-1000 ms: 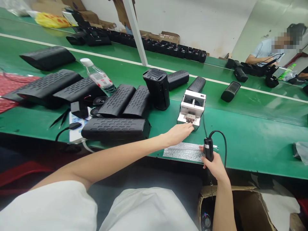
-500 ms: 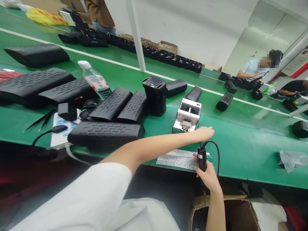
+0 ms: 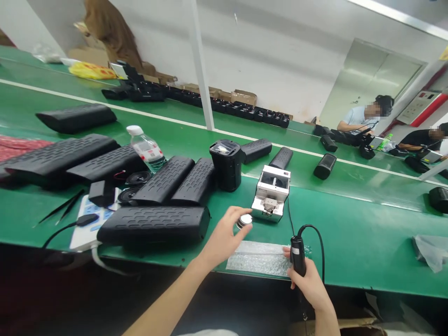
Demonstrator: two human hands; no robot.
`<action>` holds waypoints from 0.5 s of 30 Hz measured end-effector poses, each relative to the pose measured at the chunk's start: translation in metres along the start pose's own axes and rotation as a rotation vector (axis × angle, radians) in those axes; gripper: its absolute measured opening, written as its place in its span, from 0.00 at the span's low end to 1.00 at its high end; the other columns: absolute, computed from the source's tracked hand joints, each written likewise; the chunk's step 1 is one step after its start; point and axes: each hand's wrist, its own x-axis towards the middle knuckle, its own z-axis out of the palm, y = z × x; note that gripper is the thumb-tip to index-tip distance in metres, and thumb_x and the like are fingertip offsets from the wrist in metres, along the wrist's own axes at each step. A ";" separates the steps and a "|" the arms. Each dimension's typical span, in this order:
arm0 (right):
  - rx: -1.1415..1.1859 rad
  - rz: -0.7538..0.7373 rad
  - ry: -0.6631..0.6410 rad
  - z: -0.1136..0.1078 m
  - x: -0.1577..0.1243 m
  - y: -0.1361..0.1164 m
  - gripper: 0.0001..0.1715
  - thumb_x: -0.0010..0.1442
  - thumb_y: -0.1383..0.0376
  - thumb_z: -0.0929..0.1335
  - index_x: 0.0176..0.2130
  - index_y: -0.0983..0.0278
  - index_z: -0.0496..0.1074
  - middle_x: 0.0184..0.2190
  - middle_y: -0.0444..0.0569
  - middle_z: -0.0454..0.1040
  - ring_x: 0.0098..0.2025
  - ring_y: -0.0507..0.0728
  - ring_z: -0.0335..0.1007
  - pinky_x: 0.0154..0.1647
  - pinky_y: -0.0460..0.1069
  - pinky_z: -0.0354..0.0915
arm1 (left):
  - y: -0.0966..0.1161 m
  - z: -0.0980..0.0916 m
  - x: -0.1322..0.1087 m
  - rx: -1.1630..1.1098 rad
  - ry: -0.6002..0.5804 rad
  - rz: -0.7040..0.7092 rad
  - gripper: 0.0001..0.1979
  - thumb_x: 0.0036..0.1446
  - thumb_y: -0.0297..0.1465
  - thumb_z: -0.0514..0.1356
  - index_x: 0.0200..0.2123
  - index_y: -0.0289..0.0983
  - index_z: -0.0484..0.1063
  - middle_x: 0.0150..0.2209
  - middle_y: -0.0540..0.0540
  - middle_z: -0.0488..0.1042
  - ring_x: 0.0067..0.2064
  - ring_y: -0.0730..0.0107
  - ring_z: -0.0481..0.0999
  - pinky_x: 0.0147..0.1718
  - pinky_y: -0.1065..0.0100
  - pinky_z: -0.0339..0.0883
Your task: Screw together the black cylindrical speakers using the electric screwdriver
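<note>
My left hand [image 3: 226,233] curls its thumb and fingers around a small round silver-topped piece [image 3: 244,220], just left of the white screw feeder [image 3: 271,196]. What the piece is, I cannot make out. In my right hand [image 3: 308,277] is a black electric screwdriver [image 3: 297,256], gripped upright with its cable looping off the top and its bit pointing down past the bench edge. Behind that hand lies a flat sheet of bubble wrap [image 3: 257,259]. A black speaker housing [image 3: 154,224] with a brick-like pattern rests left of my left hand.
More black housings [image 3: 164,179] cover the bench's left side, along with a water bottle [image 3: 147,148], a power strip [image 3: 80,233] and tweezers [image 3: 65,205]. One housing [image 3: 227,165] stands upright behind. A post [image 3: 201,70] rises mid-bench. Co-workers [image 3: 360,119] sit far right.
My left hand has moved left from beside the feeder's front right, and the round piece now shows in it. My right hand still holds the screwdriver. The view has tilted up.
</note>
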 end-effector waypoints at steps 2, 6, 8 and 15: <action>0.024 0.003 0.011 0.000 -0.002 -0.002 0.28 0.74 0.58 0.74 0.65 0.70 0.70 0.53 0.55 0.73 0.37 0.45 0.68 0.35 0.39 0.72 | -0.025 0.002 0.012 0.101 0.134 -0.154 0.18 0.75 0.36 0.56 0.63 0.43 0.75 0.59 0.36 0.79 0.59 0.48 0.83 0.57 0.49 0.81; 0.055 -0.005 0.022 0.003 -0.007 -0.013 0.34 0.70 0.53 0.76 0.64 0.70 0.72 0.61 0.59 0.72 0.35 0.44 0.67 0.35 0.40 0.72 | -0.046 0.020 0.061 0.187 0.196 -0.252 0.18 0.71 0.29 0.56 0.60 0.39 0.77 0.59 0.30 0.81 0.63 0.35 0.80 0.60 0.35 0.76; 0.073 -0.003 0.047 0.007 -0.009 -0.016 0.40 0.63 0.51 0.78 0.65 0.69 0.74 0.66 0.61 0.69 0.35 0.45 0.68 0.32 0.42 0.72 | -0.047 0.026 0.074 0.199 0.205 -0.273 0.22 0.67 0.23 0.56 0.62 0.36 0.76 0.59 0.26 0.82 0.62 0.33 0.81 0.59 0.34 0.77; 0.175 0.035 0.144 0.023 -0.007 -0.016 0.44 0.51 0.53 0.78 0.64 0.66 0.81 0.68 0.58 0.68 0.30 0.46 0.62 0.25 0.46 0.71 | -0.015 0.011 0.110 0.137 0.164 -0.139 0.22 0.74 0.26 0.51 0.65 0.36 0.74 0.65 0.30 0.80 0.68 0.41 0.78 0.68 0.39 0.73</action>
